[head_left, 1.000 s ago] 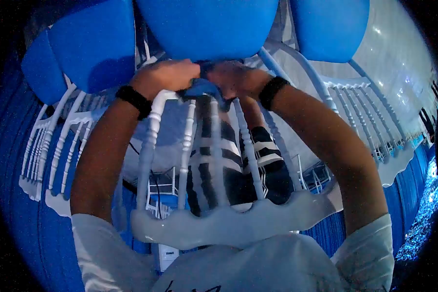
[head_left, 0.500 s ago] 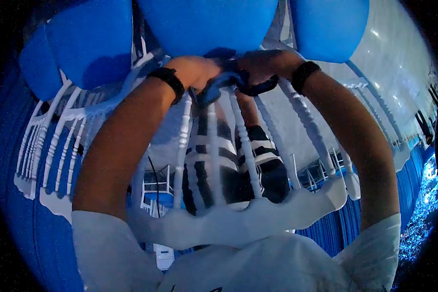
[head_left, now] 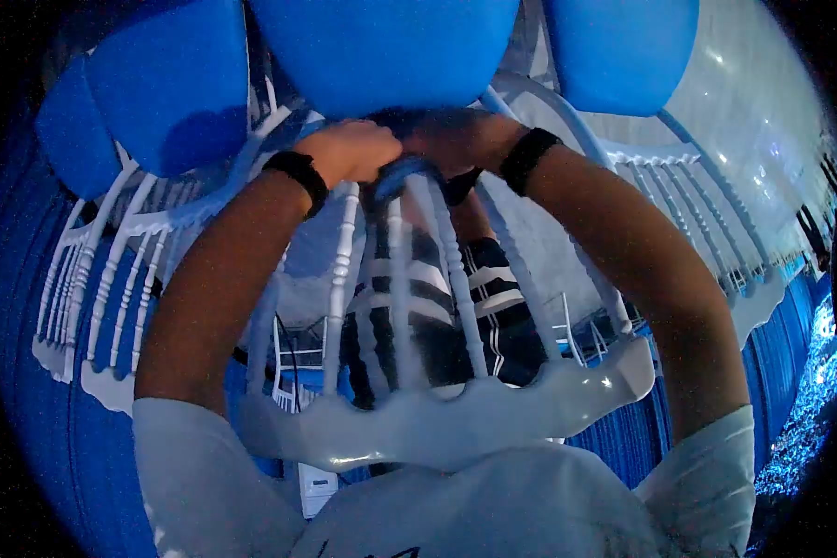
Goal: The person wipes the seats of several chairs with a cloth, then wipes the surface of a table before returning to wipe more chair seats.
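A white chair back (head_left: 437,423) with turned spindles stands right in front of my body, its scalloped rail nearest my shirt. Beyond the spindles, at the rear of this chair, both hands meet at a strip of dark and blue cloth (head_left: 407,172). My left hand (head_left: 353,151) is closed, knuckles up, at the left end of the cloth. Close beside it, my right hand (head_left: 460,141) is in shadow and blurred, with its fingers hidden. A large blue chair seat or cover (head_left: 386,51) lies just past the hands.
Other white chairs with blue covers stand at the left (head_left: 172,84) and right (head_left: 623,56). Legs in black and white striped clothing (head_left: 409,307) show through the spindles. Blue pleated drapery (head_left: 28,400) hangs at the left, and a pale shiny surface (head_left: 744,121) lies at the upper right.
My right hand has moved left, closer to my left hand, and the cloth is more bunched between them. My left hand has shifted slightly left. The view has shifted a little.
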`<action>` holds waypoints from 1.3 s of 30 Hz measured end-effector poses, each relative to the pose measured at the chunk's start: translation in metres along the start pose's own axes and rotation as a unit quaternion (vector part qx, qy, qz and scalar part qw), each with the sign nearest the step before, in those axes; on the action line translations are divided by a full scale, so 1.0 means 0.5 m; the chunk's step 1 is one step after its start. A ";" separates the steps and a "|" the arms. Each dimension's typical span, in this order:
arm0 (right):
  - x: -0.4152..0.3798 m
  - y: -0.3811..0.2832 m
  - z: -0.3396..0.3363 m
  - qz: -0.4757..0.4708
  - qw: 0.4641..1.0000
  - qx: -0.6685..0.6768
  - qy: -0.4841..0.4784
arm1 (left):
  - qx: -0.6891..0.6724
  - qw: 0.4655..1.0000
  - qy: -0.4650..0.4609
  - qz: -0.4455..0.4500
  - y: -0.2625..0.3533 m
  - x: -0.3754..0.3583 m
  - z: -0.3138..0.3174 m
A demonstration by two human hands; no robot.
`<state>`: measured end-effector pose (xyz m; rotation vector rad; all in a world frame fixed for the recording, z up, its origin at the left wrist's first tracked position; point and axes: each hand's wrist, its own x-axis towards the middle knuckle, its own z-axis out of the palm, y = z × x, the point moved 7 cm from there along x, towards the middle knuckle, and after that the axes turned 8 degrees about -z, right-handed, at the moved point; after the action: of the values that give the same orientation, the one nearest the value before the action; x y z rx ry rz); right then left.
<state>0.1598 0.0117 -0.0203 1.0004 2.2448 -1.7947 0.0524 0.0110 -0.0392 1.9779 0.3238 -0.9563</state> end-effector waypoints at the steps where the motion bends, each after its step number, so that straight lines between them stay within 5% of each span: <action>1: 0.002 0.009 0.000 0.017 1.000 0.008 -0.023 | -0.006 1.000 -0.019 -0.009 -0.005 0.003 0.003; 6: -0.005 0.037 -0.016 0.137 0.975 0.025 -0.174 | -0.030 0.994 -0.081 -0.068 -0.036 0.031 0.031; 10: -0.019 0.057 0.004 0.076 0.994 0.024 -0.070 | -0.004 0.993 -0.088 -0.084 -0.026 0.021 -0.011; 17: 0.012 0.010 0.034 -0.019 0.997 -0.009 -0.071 | 0.007 0.996 -0.079 -0.027 0.007 0.009 -0.012; 20: 0.009 0.006 0.050 -0.125 0.983 -0.107 0.081 | 0.012 0.999 -0.041 -0.019 0.007 0.013 0.002; 22: 0.022 0.032 0.093 -0.052 0.993 -0.095 -0.042 | 0.001 1.000 -0.028 -0.013 0.006 0.013 0.014; 25: 0.030 0.040 0.102 -0.103 0.994 -0.019 0.003 | 0.005 0.999 -0.030 -0.021 0.014 -0.002 0.004; 28: 0.004 0.027 0.061 -0.016 0.993 0.062 -0.095 | -0.013 0.999 0.000 -0.037 0.015 -0.011 0.001; 33: 0.002 0.060 0.079 -0.070 0.996 -0.003 -0.051 | -0.068 0.997 0.003 -0.026 -0.013 -0.004 0.039; 34: 0.007 0.077 0.090 -0.029 0.994 0.019 -0.101 | -0.091 0.996 0.023 -0.012 -0.013 -0.003 0.039; 37: 0.019 0.106 0.102 0.059 0.973 0.068 -0.213 | -0.074 0.984 -0.160 -0.037 -0.026 0.030 0.069; 39: 0.019 0.101 0.096 0.059 0.971 0.075 -0.221 | -0.113 0.979 -0.141 -0.095 -0.041 0.024 0.064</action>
<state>0.1646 -0.0228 -0.0812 0.6522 1.7720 -1.9249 0.0333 -0.0047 -0.0701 1.6018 0.4462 -1.2482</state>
